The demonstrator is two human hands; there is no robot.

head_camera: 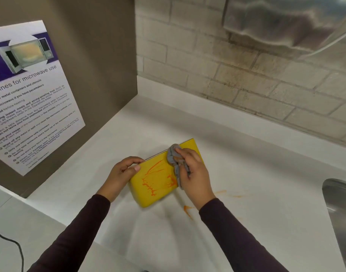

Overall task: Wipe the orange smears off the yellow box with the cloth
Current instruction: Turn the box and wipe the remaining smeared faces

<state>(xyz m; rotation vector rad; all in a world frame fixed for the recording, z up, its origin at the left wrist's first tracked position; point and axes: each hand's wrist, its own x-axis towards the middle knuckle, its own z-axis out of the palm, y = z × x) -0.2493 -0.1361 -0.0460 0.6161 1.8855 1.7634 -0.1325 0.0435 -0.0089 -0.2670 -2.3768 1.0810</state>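
Note:
A flat yellow box [155, 190] lies on the white counter [266, 173], its top streaked with orange smears [158, 179] across the middle and near half. My left hand [122, 172] grips the box's left edge, thumb on top. My right hand [194, 173] is closed on a crumpled grey cloth [175, 156] and presses it on the far right part of the box top. The hand and cloth hide the box's right edge.
Orange smears [188, 210] also mark the counter just right of the box. A steel sink [339, 209] sits at the right edge. A brown panel with a microwave notice [30, 99] stands on the left, a brick wall behind. A black cable [11, 244] lies bottom left.

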